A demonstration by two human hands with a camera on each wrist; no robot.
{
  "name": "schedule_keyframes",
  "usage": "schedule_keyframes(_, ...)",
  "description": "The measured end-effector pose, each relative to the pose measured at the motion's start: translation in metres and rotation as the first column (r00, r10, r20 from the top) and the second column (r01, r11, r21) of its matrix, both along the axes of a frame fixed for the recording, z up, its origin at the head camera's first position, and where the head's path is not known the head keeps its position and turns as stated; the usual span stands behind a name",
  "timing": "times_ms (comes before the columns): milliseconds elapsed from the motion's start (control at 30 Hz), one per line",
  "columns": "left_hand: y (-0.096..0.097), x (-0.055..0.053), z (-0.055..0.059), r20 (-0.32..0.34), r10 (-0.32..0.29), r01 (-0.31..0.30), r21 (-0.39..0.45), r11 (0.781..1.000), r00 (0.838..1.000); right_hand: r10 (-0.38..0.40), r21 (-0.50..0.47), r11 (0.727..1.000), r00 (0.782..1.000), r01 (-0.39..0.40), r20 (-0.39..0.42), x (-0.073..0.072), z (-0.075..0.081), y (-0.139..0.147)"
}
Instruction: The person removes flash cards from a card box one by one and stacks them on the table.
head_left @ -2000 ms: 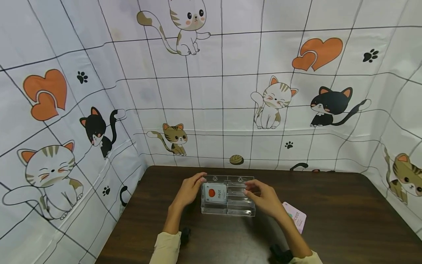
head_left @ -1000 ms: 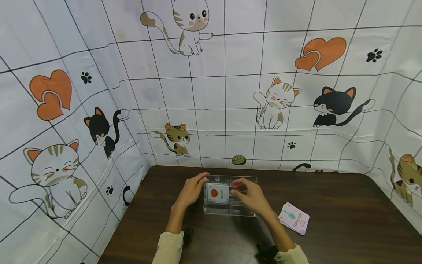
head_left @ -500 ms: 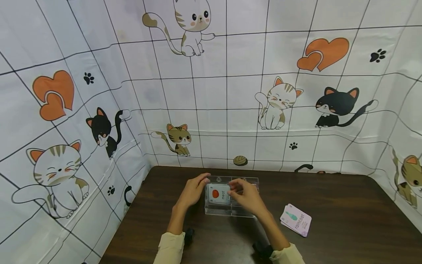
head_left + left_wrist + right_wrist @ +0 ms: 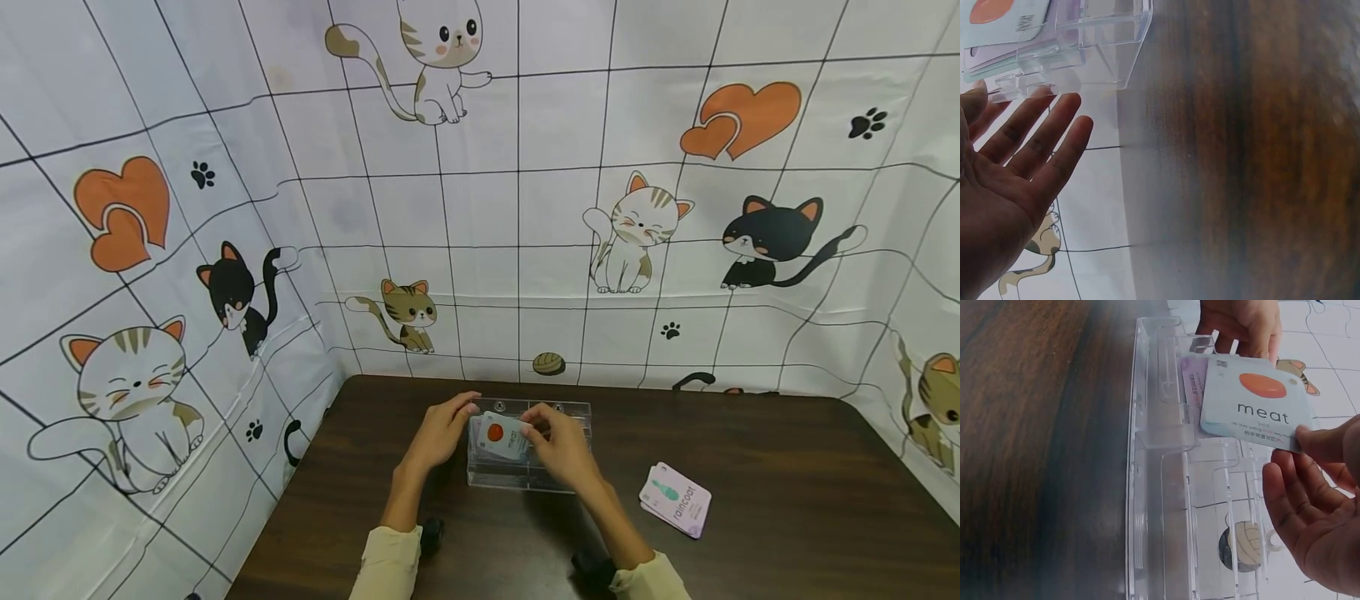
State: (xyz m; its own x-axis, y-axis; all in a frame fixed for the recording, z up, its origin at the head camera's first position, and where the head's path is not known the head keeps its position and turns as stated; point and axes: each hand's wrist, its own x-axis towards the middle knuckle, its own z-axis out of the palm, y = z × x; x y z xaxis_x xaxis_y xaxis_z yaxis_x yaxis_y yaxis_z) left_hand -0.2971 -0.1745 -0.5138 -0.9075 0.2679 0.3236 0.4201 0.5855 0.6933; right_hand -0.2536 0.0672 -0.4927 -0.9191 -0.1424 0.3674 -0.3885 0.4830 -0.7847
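Note:
A clear plastic card holder point(image 4: 491, 477) with two side-by-side columns of stepped slots stands on the dark table. At its upper left corner, my left hand point(image 4: 437, 432) holds the edge, thumb and fingertips at the plastic in the left wrist view. My right hand point(image 4: 564, 446) pinches a pale blue card point(image 4: 1254, 403) printed "meat" by one corner, between thumb and fingers. The card is tilted over the left column. Behind it in that column a purple card point(image 4: 1192, 381) shows at the edge, the rest of it hidden.
To the right of my right arm, a small stack of pink cards point(image 4: 677, 502) lies on the brown wooden table point(image 4: 787, 483), "raincoat" on top. A white cloth point(image 4: 517, 208) printed with cats and grid lines hangs behind and to both sides.
My right hand has moved left from the right column to the meat card, taken its corner and tilted it out of line. My left hand has kept its place at the holder.

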Motion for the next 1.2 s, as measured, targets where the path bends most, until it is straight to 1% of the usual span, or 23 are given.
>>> schedule_keyframes(233,0.0,0.0,-0.001,-0.006,-0.005,0.005,0.0,1.0,1.0,0.009,-0.026,1.0,0.999,-0.008,0.033,0.0,0.004,0.003)
schedule_keyframes(567,0.001,-0.001,0.001,-0.005,0.008,-0.008,0.005,1.0,1.0,-0.035,-0.033,0.999,0.999,0.036,0.015,-0.001,0.009,0.006)
schedule_keyframes(733,0.001,0.0,0.0,0.005,0.013,-0.013,0.004,1.0,1.0,-0.022,-0.057,0.998,0.999,0.025,0.05,0.0,0.011,0.009)
schedule_keyframes(900,0.001,0.0,-0.002,0.011,0.013,-0.013,0.005,1.0,1.0,0.002,-0.111,0.994,0.996,0.008,0.093,0.001,0.012,0.011)
schedule_keyframes(1200,0.001,-0.001,-0.002,-0.008,0.017,-0.017,0.008,1.0,1.0,0.013,-0.141,0.99,0.993,0.003,0.114,0.003,0.013,0.016)
